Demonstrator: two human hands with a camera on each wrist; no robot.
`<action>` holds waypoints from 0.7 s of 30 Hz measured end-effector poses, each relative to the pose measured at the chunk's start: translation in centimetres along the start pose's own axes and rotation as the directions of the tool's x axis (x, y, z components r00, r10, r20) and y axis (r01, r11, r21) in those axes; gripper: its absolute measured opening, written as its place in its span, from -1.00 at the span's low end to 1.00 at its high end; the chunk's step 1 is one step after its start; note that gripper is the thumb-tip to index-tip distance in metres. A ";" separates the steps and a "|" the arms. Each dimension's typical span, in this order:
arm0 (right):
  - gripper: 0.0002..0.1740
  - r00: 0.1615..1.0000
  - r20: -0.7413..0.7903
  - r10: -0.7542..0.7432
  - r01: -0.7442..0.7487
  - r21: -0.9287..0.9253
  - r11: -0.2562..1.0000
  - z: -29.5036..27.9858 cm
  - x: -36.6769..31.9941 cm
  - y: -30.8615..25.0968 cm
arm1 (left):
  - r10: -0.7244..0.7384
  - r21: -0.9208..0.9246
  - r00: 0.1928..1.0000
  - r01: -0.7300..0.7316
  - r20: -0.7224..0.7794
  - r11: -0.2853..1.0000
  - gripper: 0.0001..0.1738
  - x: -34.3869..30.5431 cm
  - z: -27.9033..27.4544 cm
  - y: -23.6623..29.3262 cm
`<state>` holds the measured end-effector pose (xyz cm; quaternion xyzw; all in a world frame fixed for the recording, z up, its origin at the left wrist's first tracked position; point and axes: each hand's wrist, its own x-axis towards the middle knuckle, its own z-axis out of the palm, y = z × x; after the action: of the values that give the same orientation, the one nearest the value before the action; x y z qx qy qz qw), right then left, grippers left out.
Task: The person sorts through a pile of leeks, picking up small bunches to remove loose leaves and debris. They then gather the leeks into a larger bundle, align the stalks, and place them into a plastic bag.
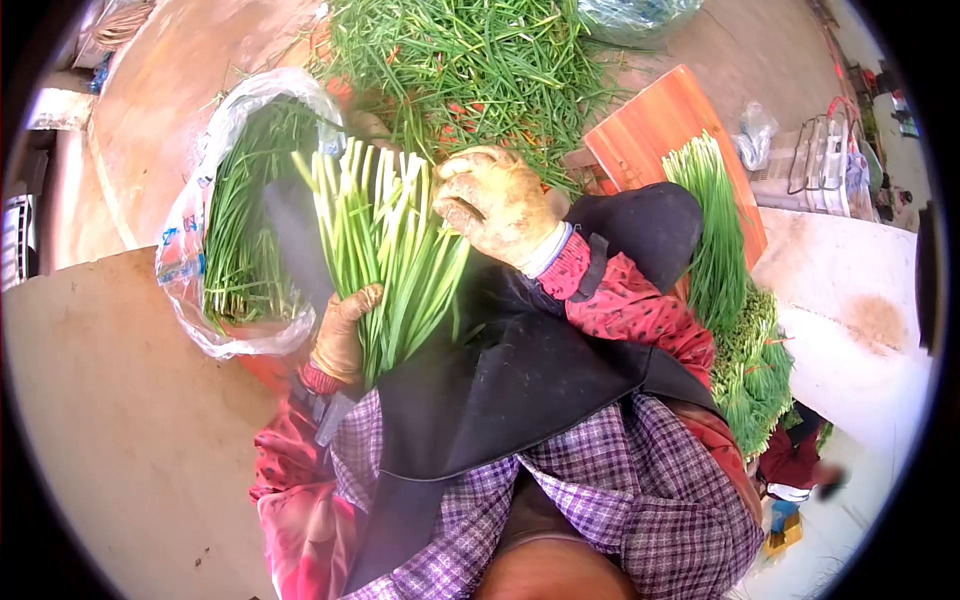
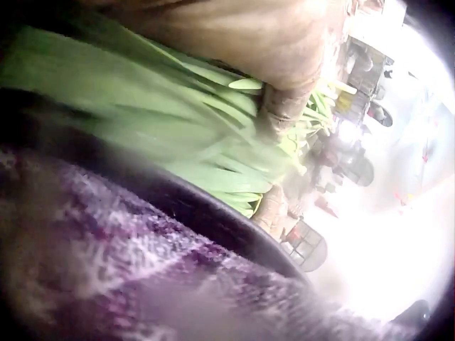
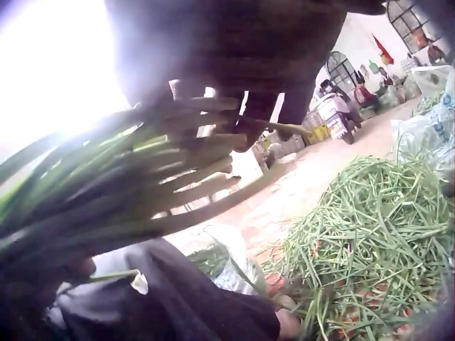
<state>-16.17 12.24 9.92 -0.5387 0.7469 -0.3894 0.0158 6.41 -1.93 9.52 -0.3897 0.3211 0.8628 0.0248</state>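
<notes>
head view, nearest first: the gloved left hand [image 1: 345,335] has its grip closed round the lower part of the bundle of green stalks [image 1: 385,250]. its long axis runs up and away against the dark apron [image 1: 500,370], pale cut ends on top. at those ends the right hand [image 1: 495,205] sits with fingers curled; whether that grip pinches any stalk i cannot tell. left of the bundle lies a plastic bag [image 1: 185,250] of greens, and beyond the bundle a loose heap [image 1: 470,70]. both wrist views are blurred.

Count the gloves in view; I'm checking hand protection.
2: one on the left hand, gripping the stalk bundle low down; one on the right hand, at its upper ends. None seem hidden.
</notes>
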 end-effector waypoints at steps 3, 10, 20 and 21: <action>-0.85 0.999 -0.037 -0.009 0.010 0.016 1.000 0.9 -0.9 0.3 | -0.011 -0.159 1.000 0.008 -0.023 0.987 -0.63 0.5 -2.9 -1.9; -0.70 0.985 0.157 0.071 -0.062 -0.062 0.996 0.1 -0.3 -0.1 | 0.091 -0.162 0.995 -0.094 -0.027 0.982 -0.64 0.6 -3.4 -3.1; -0.73 0.991 0.105 0.078 -0.084 0.057 0.995 0.9 0.5 0.2 | 0.177 -0.080 0.978 -0.186 -0.110 0.979 -0.69 0.1 -2.5 -3.0; -0.76 0.998 0.014 0.067 -0.068 0.026 0.997 0.4 1.3 1.0 | 0.185 -0.070 0.976 -0.194 -0.111 0.979 -0.69 0.0 -2.2 -2.8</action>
<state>-17.34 11.09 9.60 -0.5155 0.7593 -0.3950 0.0411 8.69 -0.99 6.88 -0.4023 0.3226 0.8520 -0.0899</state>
